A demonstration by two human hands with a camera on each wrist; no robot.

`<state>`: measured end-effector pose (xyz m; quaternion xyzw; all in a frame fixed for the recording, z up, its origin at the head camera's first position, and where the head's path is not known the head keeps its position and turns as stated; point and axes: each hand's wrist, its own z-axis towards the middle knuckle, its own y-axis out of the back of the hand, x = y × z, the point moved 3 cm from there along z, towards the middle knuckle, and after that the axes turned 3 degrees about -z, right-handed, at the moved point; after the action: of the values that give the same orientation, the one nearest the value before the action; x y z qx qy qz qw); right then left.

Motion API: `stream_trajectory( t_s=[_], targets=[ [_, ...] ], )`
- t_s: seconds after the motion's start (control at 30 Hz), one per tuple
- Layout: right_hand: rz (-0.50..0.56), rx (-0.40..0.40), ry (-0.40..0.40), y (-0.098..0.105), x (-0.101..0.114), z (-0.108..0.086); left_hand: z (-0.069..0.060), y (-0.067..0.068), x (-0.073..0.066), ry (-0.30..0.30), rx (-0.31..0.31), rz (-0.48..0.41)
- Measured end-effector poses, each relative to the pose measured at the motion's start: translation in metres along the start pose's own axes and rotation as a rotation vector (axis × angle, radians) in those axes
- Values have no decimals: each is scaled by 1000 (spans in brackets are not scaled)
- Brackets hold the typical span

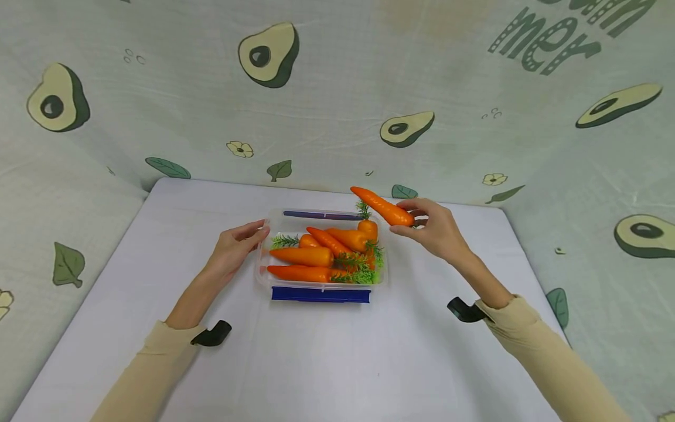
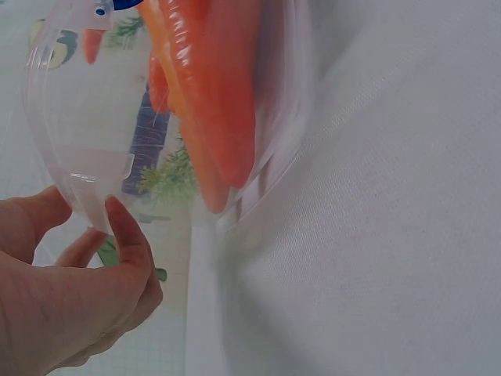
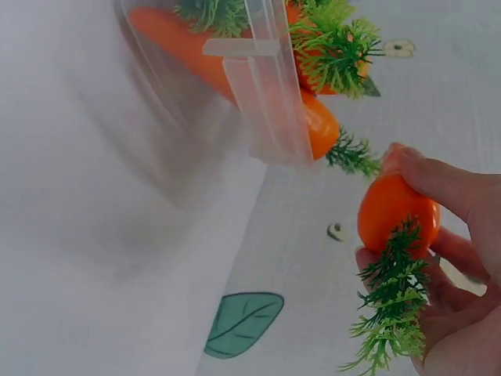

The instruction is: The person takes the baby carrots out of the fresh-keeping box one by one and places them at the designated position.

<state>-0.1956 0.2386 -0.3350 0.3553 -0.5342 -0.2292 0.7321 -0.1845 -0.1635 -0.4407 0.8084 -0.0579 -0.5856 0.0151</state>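
Left fingers [image 2: 131,241] and right fingers [image 3: 457,246] curl, both arms [image 1: 482,278] outstretched.

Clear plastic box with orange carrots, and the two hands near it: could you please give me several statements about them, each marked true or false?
1. The right hand holds a tapered orange carrot. True.
2. The left hand pinches another carrot. False: it pinches the edge of the clear rectangular plastic box.
3. The long plastic flap along the box's near side is red. False: it is blue.
4. Several other orange carrots lie inside the box. True.
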Motion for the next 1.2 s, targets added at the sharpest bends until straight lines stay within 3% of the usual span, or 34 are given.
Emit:
stream_trajectory(
  t_s=[0.47, 1.2],
  targets=[
    [38, -144, -166, 10, -47, -30, -3, -1, -3, 7, -2, 1],
    [67, -185, -496, -5, -131, -65, 0, 0, -1, 19, -12, -20]
  ],
)
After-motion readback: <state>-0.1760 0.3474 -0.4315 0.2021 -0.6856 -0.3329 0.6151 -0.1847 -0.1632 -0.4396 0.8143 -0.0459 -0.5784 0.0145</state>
